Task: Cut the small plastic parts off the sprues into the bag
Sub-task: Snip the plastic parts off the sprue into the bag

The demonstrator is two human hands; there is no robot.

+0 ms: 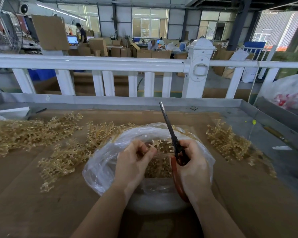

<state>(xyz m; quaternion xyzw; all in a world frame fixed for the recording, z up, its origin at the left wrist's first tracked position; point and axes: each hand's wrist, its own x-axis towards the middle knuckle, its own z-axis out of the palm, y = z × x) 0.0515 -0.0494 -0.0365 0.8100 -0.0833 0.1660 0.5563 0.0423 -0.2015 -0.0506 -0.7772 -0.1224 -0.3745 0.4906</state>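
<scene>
Your work table [248,194], covered in brown cardboard, spreads out under both hands. To the left of your left hand lies a big heap of tan sprues [33,133], with more just beyond the bag, and a smaller pile [230,141] sits to the right of your right hand.

Directly beneath your hands is the clear plastic bag [100,167], its mouth rolled open. Inside, between your wrists, you can see a bed of small tan cut parts [157,169]; the bag looks partly filled, and it is soft and will slump if nudged.

Your right hand [194,170] is closed around the red handles of the scissors [170,133], blades shut and pointing up and away from you.

Your left hand [132,164] pinches one sprue [159,146] over the bag's mouth, fingers curled on its near end. The sprue looks light, thin and springy, probably brittle at the joints, so hold it by the central stem close to the cut and keep the parts over the opening, since they may flick away.
</scene>
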